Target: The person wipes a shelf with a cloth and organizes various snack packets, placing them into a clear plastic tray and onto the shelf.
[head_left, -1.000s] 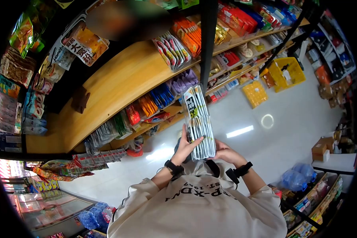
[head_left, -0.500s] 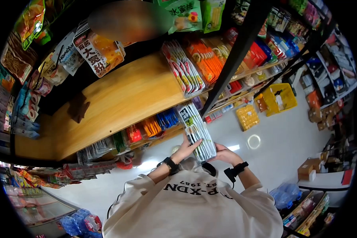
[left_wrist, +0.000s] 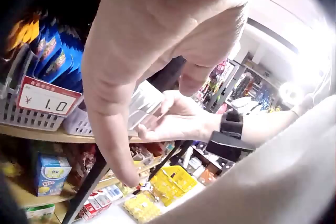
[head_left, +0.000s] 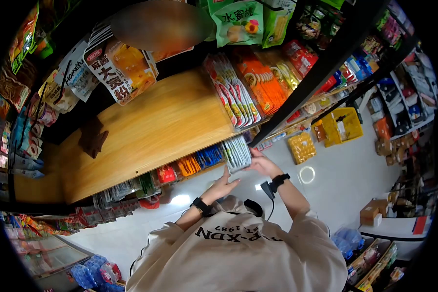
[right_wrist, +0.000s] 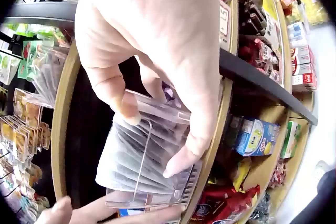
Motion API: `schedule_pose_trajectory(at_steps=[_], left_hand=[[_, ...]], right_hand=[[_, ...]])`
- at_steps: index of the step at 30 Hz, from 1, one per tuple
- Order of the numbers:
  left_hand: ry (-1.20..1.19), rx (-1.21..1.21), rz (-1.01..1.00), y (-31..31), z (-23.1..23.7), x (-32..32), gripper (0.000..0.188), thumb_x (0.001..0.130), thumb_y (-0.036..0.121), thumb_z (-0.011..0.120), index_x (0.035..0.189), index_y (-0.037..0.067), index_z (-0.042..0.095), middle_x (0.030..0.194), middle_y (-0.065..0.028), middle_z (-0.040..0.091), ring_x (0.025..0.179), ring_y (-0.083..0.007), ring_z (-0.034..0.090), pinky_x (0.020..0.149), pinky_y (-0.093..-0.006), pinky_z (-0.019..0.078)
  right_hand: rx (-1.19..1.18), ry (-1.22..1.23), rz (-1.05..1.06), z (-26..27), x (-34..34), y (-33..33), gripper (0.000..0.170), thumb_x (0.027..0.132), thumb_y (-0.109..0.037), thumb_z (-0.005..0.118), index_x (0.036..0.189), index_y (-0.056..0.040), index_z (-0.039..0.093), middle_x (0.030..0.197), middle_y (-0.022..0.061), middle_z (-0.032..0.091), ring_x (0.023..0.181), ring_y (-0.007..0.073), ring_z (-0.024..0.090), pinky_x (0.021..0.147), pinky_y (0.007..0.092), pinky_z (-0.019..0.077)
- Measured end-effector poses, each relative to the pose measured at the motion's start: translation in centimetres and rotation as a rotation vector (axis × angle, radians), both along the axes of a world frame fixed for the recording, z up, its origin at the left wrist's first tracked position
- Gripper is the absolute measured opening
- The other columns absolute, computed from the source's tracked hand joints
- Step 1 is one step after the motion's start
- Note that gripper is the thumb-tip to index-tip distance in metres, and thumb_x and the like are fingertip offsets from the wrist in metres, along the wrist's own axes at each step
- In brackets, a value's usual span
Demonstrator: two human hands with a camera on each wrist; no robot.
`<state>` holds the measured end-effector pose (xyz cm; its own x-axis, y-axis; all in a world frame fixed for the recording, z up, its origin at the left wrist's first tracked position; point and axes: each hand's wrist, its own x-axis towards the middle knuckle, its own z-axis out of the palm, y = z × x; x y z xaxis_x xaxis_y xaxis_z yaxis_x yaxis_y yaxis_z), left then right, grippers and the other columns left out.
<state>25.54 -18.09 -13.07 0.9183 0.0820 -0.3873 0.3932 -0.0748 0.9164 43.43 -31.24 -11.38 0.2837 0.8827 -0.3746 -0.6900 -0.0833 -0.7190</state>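
A clear box of white packets [head_left: 237, 155] is partly under the edge of the upper wooden shelf, on the level below it. My right hand [head_left: 264, 164] grips the box's near end; in the right wrist view the thumb and fingers of my right hand [right_wrist: 152, 50] hold its clear rim, with the packets [right_wrist: 142, 155] standing in a row. My left hand [head_left: 221, 189] is just to the left of the box, fingers extended, holding nothing. In the left wrist view my left hand [left_wrist: 142, 61] is large in front, partly covering the packets [left_wrist: 144, 103].
Blue packets [head_left: 209, 156] and orange packets [head_left: 188, 166] stand left of the box. Above are the wooden shelf [head_left: 151, 126], red-and-white packets [head_left: 232, 92] and a black post [head_left: 316, 68]. A yellow basket [head_left: 343, 127] stands on the floor. A price tag [left_wrist: 47, 98] hangs on a white basket.
The box of packets has moved forward, its far part now under the upper shelf. My left hand has let go of it; my right hand has moved forward with it.
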Motion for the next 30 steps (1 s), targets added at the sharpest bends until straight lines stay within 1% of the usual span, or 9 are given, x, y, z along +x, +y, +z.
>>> schedule_pose_trajectory(at_steps=[2, 4, 5, 8, 11, 17, 22, 25, 30], left_hand=[[0.078, 0.07, 0.006, 0.2, -0.5, -0.6, 0.092, 0.085, 0.041, 0.055, 0.14, 0.001, -0.006, 0.127, -0.0243, 0.043, 0.088, -0.0219, 0.057, 0.072, -0.0272, 0.0488], [0.149, 0.076, -0.041, 0.7, 0.4, -0.9, 0.074, 0.087, 0.04, 0.049, 0.137, -0.004, 0.017, 0.125, -0.0276, 0.045, 0.11, -0.0355, 0.051, 0.09, -0.0321, 0.0424], [0.156, 0.066, -0.035, 0.9, 0.1, -1.0, 0.074, 0.087, 0.04, 0.049, 0.137, -0.004, 0.017, 0.125, -0.0276, 0.045, 0.11, -0.0355, 0.051, 0.09, -0.0321, 0.0424], [-0.022, 0.04, 0.058, 1.0, 0.3, -1.1, 0.047, 0.089, 0.028, 0.054, 0.123, -0.003, 0.044, 0.103, -0.012, 0.06, 0.084, -0.0152, 0.058, 0.074, -0.0257, 0.047], [-0.089, 0.008, 0.085, 1.5, 1.3, -0.5, 0.033, 0.088, 0.026, 0.057, 0.104, -0.003, 0.055, 0.092, -0.008, 0.061, 0.075, -0.0104, 0.054, 0.068, -0.0232, 0.0456], [-0.148, 0.021, 0.054, 2.7, 3.5, 0.2, 0.027, 0.087, 0.028, 0.06, 0.081, 0.002, 0.055, 0.072, -0.0009, 0.058, 0.064, -0.006, 0.05, 0.059, -0.0214, 0.0418], [-0.321, -0.073, 0.22, 3.8, 10.6, 3.2, 0.025, 0.09, 0.021, 0.055, 0.074, 0.005, 0.046, 0.065, 0.0016, 0.051, 0.061, -0.0046, 0.048, 0.055, -0.02, 0.0404], [-0.397, -0.11, 0.334, 4.2, 14.5, 5.0, 0.026, 0.092, 0.022, 0.051, 0.106, 0.003, 0.042, 0.066, -0.0009, 0.051, 0.06, -0.0067, 0.05, 0.054, -0.0215, 0.0422], [-0.405, 0.068, 0.421, 4.8, 14.6, 8.5, 0.049, 0.09, 0.024, 0.052, 0.124, 0.0, 0.028, 0.063, -0.0043, 0.051, 0.054, -0.0112, 0.05, 0.051, -0.0255, 0.0406]], right_hand=[[-0.038, 0.002, -0.003, -1.6, 1.6, 1.8, 0.075, 0.066, 0.005, 0.041, 0.138, -0.0067, 0.025, 0.114, 0.01, 0.052, 0.09, 0.0198, 0.057, 0.08, 0.0408, 0.0494], [-0.06, -0.002, -0.042, -1.5, 2.4, 3.4, 0.07, 0.067, 0.005, 0.041, 0.135, -0.0055, 0.028, 0.113, 0.0104, 0.052, 0.088, 0.0199, 0.057, 0.078, 0.0433, 0.0499], [-0.074, -0.02, -0.06, -1.0, 2.5, 4.2, 0.068, 0.068, 0.004, 0.042, 0.134, -0.0041, 0.029, 0.111, 0.0107, 0.052, 0.087, 0.0202, 0.057, 0.078, 0.0439, 0.0501], [-0.164, 0.029, -0.299, -1.9, 2.4, 5.9, 0.044, 0.071, 0.001, 0.046, 0.114, 0.0024, 0.043, 0.092, 0.0097, 0.054, 0.086, 0.0241, 0.057, 0.077, 0.0446, 0.0506], [-0.176, 0.116, -0.279, -3.2, 2.8, 6.5, 0.044, 0.071, 0.001, 0.048, 0.115, 0.0028, 0.04, 0.091, 0.011, 0.054, 0.085, 0.0245, 0.057, 0.079, 0.0455, 0.0504], [-0.288, -0.001, -0.434, -2.5, 0.1, 5.9, 0.054, 0.076, -0.001, 0.051, 0.127, -0.0002, 0.031, 0.093, 0.0106, 0.055, 0.082, 0.0251, 0.06, 0.077, 0.0349, 0.0527], [-0.342, -0.352, -0.368, 0.0, -0.2, 3.7, 0.038, 0.079, -0.005, 0.052, 0.117, 0.0, 0.046, 0.091, 0.0085, 0.058, 0.08, 0.0169, 0.059, 0.067, 0.0269, 0.0494], [-0.269, -0.585, -0.411, 3.4, -0.6, 2.1, 0.026, 0.084, -0.008, 0.052, 0.109, 0.0005, 0.05, 0.083, 0.0057, 0.059, 0.07, 0.0124, 0.057, 0.061, 0.0243, 0.0479], [-0.12, -0.783, -0.56, 10.7, -0.7, 1.7, 0.022, 0.09, -0.013, 0.051, 0.105, 0.0026, 0.051, 0.077, 0.0063, 0.061, 0.064, 0.0096, 0.057, 0.057, 0.0229, 0.0479]])
